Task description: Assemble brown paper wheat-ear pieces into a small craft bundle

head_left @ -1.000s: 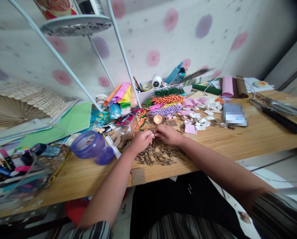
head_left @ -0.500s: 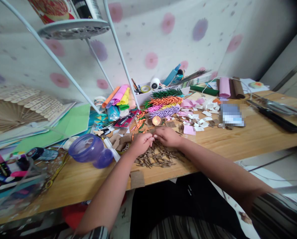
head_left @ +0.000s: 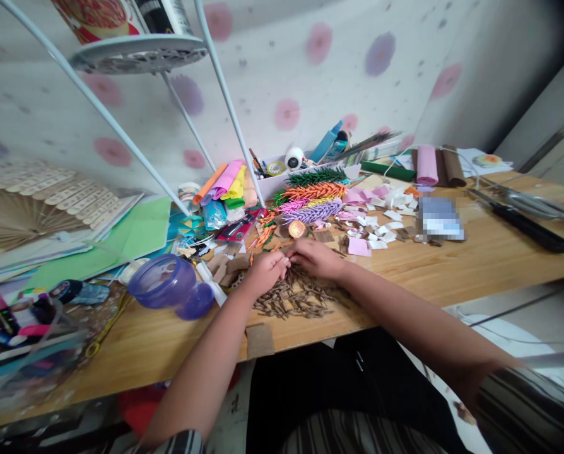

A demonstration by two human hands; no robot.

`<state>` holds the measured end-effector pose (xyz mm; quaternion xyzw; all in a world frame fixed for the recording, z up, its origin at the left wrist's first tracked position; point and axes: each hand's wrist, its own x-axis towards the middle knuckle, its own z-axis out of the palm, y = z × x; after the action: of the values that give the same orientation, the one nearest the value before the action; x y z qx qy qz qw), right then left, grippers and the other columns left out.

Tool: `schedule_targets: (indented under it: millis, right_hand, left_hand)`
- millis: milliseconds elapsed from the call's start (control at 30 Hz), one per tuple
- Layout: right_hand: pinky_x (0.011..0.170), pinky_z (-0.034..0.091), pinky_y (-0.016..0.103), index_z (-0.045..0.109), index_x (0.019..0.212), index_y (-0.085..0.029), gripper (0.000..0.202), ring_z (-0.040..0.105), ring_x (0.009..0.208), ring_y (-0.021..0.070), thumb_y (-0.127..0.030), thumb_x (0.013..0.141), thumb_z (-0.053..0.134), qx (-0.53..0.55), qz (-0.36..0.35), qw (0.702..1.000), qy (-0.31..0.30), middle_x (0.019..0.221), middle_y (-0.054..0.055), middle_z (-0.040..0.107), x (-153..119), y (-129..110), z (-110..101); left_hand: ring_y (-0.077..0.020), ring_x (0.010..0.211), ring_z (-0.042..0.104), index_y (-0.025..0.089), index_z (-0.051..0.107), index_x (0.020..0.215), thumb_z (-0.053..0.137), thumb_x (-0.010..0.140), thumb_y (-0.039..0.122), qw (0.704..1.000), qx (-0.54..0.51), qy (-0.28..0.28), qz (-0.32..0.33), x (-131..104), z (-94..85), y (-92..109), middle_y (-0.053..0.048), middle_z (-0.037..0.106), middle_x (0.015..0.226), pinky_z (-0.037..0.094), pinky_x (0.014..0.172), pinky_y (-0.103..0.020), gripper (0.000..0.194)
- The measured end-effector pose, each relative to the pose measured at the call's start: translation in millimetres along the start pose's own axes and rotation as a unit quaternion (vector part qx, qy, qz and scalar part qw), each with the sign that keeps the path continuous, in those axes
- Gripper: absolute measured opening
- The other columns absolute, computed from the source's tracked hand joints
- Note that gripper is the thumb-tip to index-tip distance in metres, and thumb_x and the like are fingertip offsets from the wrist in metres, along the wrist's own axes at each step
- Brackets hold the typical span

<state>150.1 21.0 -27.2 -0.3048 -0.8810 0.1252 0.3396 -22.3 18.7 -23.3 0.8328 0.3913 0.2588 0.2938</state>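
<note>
My left hand [head_left: 267,272] and my right hand [head_left: 314,257] meet fingertip to fingertip over the table. Both are closed in a pinch, and whatever lies between the fingers is too small and hidden to name. Right below them spreads a pile of small brown twisted paper pieces [head_left: 296,299]. A flat brown paper square [head_left: 260,340] lies at the table's front edge, near my left forearm. Just beyond the hands sits a small round orange-and-white item [head_left: 297,229]. Behind it lie braided sprigs in green, orange [head_left: 315,192], pink, yellow and purple [head_left: 313,212].
A purple plastic jar [head_left: 161,282] stands left of my left forearm. White and pink paper scraps [head_left: 381,233] lie to the right. Farther right are black-handled shears [head_left: 523,221]. A white rack [head_left: 140,53] rises at back left; a pen box [head_left: 26,340] stands front left.
Both hands have shifted very slightly left, still pinched together. The things on the table look the same.
</note>
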Motion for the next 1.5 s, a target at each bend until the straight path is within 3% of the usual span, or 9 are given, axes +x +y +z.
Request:
schedule_targets:
  millis: [200,500,600,700,767,867,1033,1267,1500]
  right_hand:
    - [0.067,0.038,0.023,0.053,0.082,-0.016,0.014,0.051,0.073,0.0136,-0.018,0.078,0.040,-0.074,0.067,0.995,0.014,0.076,0.005,0.059,-1,-2,5]
    - [0.052,0.028,0.023,0.056,0.068,-0.015,0.036,0.050,0.058,0.0129,-0.036,0.082,0.031,-0.187,0.186,0.964,-0.029,0.065,0.006,0.059,3,-16,5]
    - [0.054,0.030,0.023,0.055,0.066,-0.015,0.040,0.050,0.060,0.0128,-0.040,0.083,0.029,-0.140,0.166,0.976,-0.029,0.064,0.005,0.058,1,-11,3]
    - [0.060,0.036,0.022,0.053,0.082,-0.013,0.033,0.051,0.069,0.0134,-0.041,0.081,0.035,-0.047,0.081,0.996,-0.009,0.076,0.006,0.058,0,-3,0]
    - [0.065,0.038,0.022,0.049,0.094,-0.012,0.031,0.051,0.076,0.0136,-0.038,0.078,0.043,0.002,0.026,1.000,0.003,0.087,0.008,0.056,-1,1,-1]
    - [0.070,0.039,0.024,0.051,0.089,-0.014,0.019,0.051,0.079,0.0137,-0.027,0.077,0.045,0.011,-0.009,1.000,0.000,0.085,0.007,0.057,0,4,-1]
    - [0.067,0.038,0.023,0.052,0.080,-0.015,0.011,0.051,0.073,0.0136,-0.017,0.076,0.042,-0.036,0.018,0.999,-0.006,0.075,0.005,0.058,0,2,1]
    - [0.059,0.034,0.025,0.051,0.068,-0.015,0.030,0.047,0.061,0.0136,-0.031,0.083,0.030,-0.125,0.071,0.989,-0.034,0.064,0.005,0.054,0,-1,1]
    - [0.060,0.038,0.023,0.044,0.099,-0.013,0.030,0.049,0.067,0.0120,-0.033,0.077,0.045,0.003,0.037,0.999,-0.008,0.085,0.006,0.055,-1,2,-2]
  left_hand:
    - [-0.0087,0.052,0.047,0.017,0.047,0.058,0.034,0.080,0.025,1.000,0.021,-0.006,0.000,1,2.0,0,0.003,0.050,0.052,0.036,0.056,-0.021,0.027]
    - [-0.0098,0.053,0.046,0.017,0.045,0.054,0.037,0.078,0.021,0.995,0.096,-0.007,0.034,1,4.7,4,0.002,0.050,0.051,0.032,0.053,-0.021,0.026]
    - [-0.0093,0.054,0.046,0.017,0.045,0.055,0.036,0.078,0.021,0.995,0.092,-0.007,0.034,1,3.7,5,0.003,0.049,0.052,0.032,0.054,-0.021,0.026]
    - [-0.0088,0.052,0.046,0.016,0.045,0.055,0.036,0.079,0.021,0.996,0.082,-0.009,0.020,0,1.5,4,0.003,0.048,0.051,0.032,0.053,-0.020,0.026]
    - [-0.0083,0.051,0.045,0.016,0.043,0.053,0.036,0.079,0.022,0.997,0.072,-0.008,0.013,0,0.3,3,0.004,0.047,0.049,0.032,0.053,-0.020,0.028]
    - [-0.0077,0.049,0.045,0.016,0.045,0.055,0.035,0.079,0.022,0.999,0.041,-0.004,0.003,0,-0.2,1,0.004,0.046,0.048,0.034,0.054,-0.019,0.027]
    - [-0.0073,0.048,0.045,0.016,0.049,0.062,0.035,0.079,0.021,1.000,0.014,-0.008,-0.007,1,1.3,0,0.005,0.048,0.048,0.034,0.053,-0.019,0.022]
    - [-0.0087,0.052,0.046,0.016,0.047,0.053,0.036,0.079,0.024,0.997,0.080,-0.007,0.014,1,0.8,2,0.003,0.049,0.050,0.033,0.053,-0.020,0.029]
    - [-0.0086,0.052,0.047,0.016,0.046,0.054,0.035,0.079,0.025,0.999,0.052,0.008,0.001,0,-1.5,-4,0.003,0.049,0.051,0.034,0.054,-0.020,0.029]
